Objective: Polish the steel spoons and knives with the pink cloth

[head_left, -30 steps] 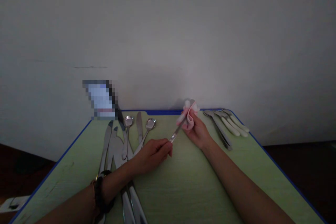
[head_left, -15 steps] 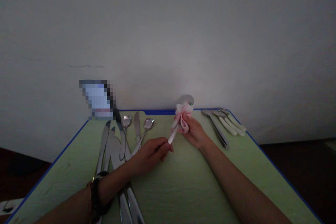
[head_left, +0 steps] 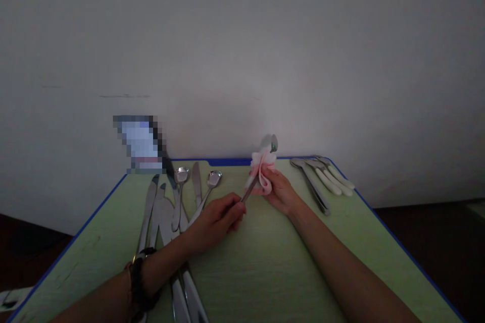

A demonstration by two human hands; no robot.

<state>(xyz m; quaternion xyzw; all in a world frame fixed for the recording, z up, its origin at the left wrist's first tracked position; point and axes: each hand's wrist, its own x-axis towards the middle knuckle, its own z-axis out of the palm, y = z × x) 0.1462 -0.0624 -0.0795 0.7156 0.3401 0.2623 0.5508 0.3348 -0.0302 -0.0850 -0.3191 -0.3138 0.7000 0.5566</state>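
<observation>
Just right of the frame's centre, a metal spoon (head_left: 248, 192) is held at a slant above the green tabletop (head_left: 273, 272), its bowl set off against the pale wall (head_left: 242, 60). The handle end is gripped by the curled fingers of the left hand (head_left: 217, 222), while a pink-and-white cloth (head_left: 261, 176) is pinched around the shaft by the closed fingers of the right hand (head_left: 280, 192).

The spoon can be judged light, stiff and hard to break; smooth metal may twist in a loose hold, so it is best taken by the lower handle — where the left fingers are placed. The cloth, presumably soft and limp, is best pinched close against the metal.

Much of the shaft is hidden by the cloth, and the handle's tip is covered by the left hand. The bowl is small and dimly lit, so its exact shape is hardly made out. At the lower left, a pile of table knives (head_left: 166, 214) is partly covered by the left arm (head_left: 102, 292) and cut off by the bottom edge. The screen of a device (head_left: 140, 141) at the left is pixelated — nothing on it can be read.
</observation>
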